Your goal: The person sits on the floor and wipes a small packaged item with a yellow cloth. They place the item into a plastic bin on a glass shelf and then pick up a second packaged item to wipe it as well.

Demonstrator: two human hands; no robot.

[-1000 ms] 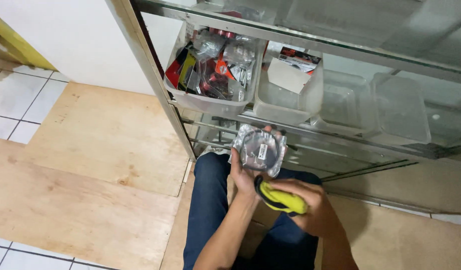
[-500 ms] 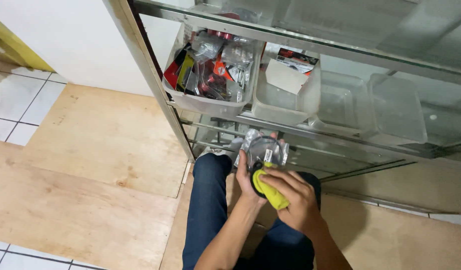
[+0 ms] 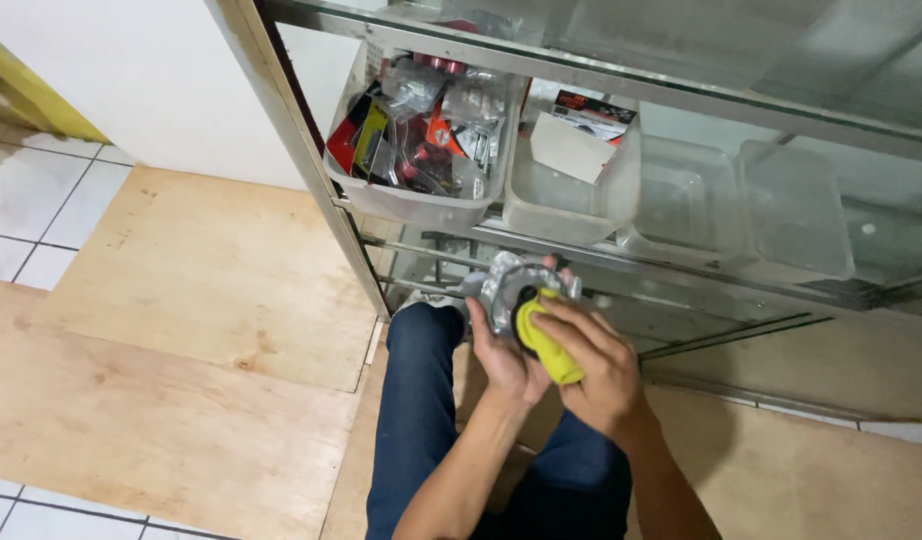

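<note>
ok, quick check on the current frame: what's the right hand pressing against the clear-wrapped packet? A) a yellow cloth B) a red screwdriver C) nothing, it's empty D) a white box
A: the right hand grips a yellow cloth and presses it against the clear-wrapped packet, which the left hand holds up from below, in front of the glass shelf's metal frame.
</note>
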